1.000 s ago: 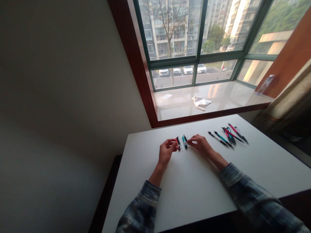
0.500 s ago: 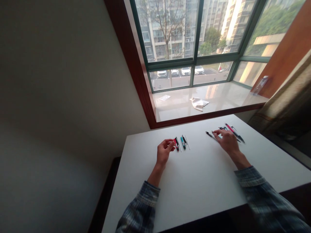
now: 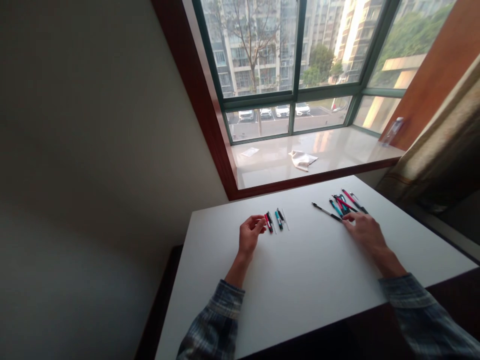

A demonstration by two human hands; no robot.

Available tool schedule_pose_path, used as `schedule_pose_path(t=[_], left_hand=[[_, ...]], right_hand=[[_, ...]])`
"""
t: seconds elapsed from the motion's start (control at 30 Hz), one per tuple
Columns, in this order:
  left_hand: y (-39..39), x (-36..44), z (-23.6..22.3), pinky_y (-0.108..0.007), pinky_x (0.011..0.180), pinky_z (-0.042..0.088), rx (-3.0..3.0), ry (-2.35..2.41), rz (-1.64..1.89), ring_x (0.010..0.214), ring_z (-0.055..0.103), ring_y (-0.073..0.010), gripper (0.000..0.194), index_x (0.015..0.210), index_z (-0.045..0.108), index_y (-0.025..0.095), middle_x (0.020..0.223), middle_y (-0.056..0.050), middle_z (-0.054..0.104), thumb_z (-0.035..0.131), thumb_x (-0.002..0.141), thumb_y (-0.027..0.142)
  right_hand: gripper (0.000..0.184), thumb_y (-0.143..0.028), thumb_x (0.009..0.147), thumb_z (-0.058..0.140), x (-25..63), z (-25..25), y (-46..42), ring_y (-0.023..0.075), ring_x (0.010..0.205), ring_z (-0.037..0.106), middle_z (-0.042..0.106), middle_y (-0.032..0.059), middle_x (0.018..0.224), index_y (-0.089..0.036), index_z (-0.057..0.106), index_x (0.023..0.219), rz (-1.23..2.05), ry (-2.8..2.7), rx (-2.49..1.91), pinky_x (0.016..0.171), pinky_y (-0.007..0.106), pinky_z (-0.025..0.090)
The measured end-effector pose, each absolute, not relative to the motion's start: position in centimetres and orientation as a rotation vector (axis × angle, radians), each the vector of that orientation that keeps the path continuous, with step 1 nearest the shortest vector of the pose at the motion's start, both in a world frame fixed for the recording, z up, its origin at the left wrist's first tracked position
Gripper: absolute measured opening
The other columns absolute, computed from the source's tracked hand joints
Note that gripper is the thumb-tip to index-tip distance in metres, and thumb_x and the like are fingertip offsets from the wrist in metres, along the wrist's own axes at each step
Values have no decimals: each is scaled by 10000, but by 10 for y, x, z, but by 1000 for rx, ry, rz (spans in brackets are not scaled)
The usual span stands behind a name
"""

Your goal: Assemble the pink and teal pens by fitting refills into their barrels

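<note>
On the white table [image 3: 300, 280] lie two groups of pens. A small row of red, black and teal pens with thin refills [image 3: 275, 220] sits mid-table. My left hand [image 3: 250, 234] rests just left of that row, fingers curled, fingertips close to the red pen; nothing shows in its grip. A heap of several pens [image 3: 342, 205] lies to the right. My right hand [image 3: 363, 231] is at the near edge of that heap, fingers pinched together on a pen there.
A wide window sill [image 3: 318, 155] behind the table carries a crumpled white cloth [image 3: 302, 159], a slip of paper [image 3: 249, 151] and a clear bottle [image 3: 392, 131]. A curtain [image 3: 442, 150] hangs at the right. A plain wall stands to the left.
My right hand left the small row of pens, crossed to the heap on the right and drew back a little toward me. My left hand stayed beside the small row.
</note>
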State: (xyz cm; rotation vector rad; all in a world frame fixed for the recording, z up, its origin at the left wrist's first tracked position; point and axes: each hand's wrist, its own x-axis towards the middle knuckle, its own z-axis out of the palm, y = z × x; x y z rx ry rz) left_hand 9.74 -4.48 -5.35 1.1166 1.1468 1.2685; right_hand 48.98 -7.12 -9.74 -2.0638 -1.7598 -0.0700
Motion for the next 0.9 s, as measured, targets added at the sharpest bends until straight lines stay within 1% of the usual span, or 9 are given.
schedule_pose_path(t=[0.13,0.37,0.43,0.53,0.6,0.67,0.77,0.83,0.9], left_hand=[[-45,98,-53,-267,687,531,1112,1152,1287,690,660,-133,407,977,750,148,820,-48,748,839,752,475],[-45,97,-51,-287,696,541,1171,1158,1277,702,661,-145,379,997,743,147,827,-54,747,805,795,462],[-47,98,-49,-304,710,552,1260,1187,1281,726,669,-160,356,1010,738,154,847,-59,748,776,828,457],[-52,101,-46,-330,738,560,1522,1288,1349,807,677,-188,288,1027,732,174,928,-70,747,729,885,425],[-57,103,-43,-351,781,558,1761,1350,1431,897,669,-210,244,1054,722,193,1004,-75,737,704,916,393],[-62,105,-41,-391,883,546,1998,1373,1516,1019,647,-233,233,1096,708,208,1085,-80,719,699,930,371],[-68,109,-38,-441,1019,500,2261,1353,1562,1150,603,-257,319,1175,682,217,1189,-93,683,738,909,384],[-71,111,-38,-448,1040,490,2369,1327,1505,1172,597,-267,393,1215,667,219,1220,-100,673,764,885,410],[-72,112,-41,-433,1013,504,2411,1330,1420,1153,615,-267,400,1233,659,222,1210,-98,685,752,895,415]], right_hand=[[236,-338,890,614,489,-95,-65,279,877,693,765,102,977,-201,760,1014,-60,-1743,-2073,774,377,504],[246,-336,863,652,489,-91,-63,274,758,716,778,65,836,-221,756,1054,67,-1660,-2145,684,365,507],[271,-345,880,633,486,-82,-63,279,770,727,780,79,852,-203,757,1075,17,-1556,-2041,718,386,542],[347,-429,924,618,468,-61,-62,283,835,747,786,118,951,-172,746,1117,16,-1440,-1763,816,435,586],[396,-492,928,641,445,-46,-62,275,853,751,783,127,1012,-175,739,1145,168,-1492,-1582,838,452,607],[415,-519,905,696,416,-33,-62,265,873,751,783,103,1001,-207,734,1176,418,-1593,-1411,846,451,623],[433,-499,871,759,368,-23,-56,254,917,753,779,88,1021,-224,714,1202,787,-1555,-1132,873,435,631],[424,-472,834,806,338,-22,-48,247,923,751,779,76,991,-221,715,1164,967,-1497,-1001,867,414,630],[386,-458,792,845,314,-25,-39,237,890,747,776,64,940,-212,725,1065,1113,-1444,-901,837,392,627]])
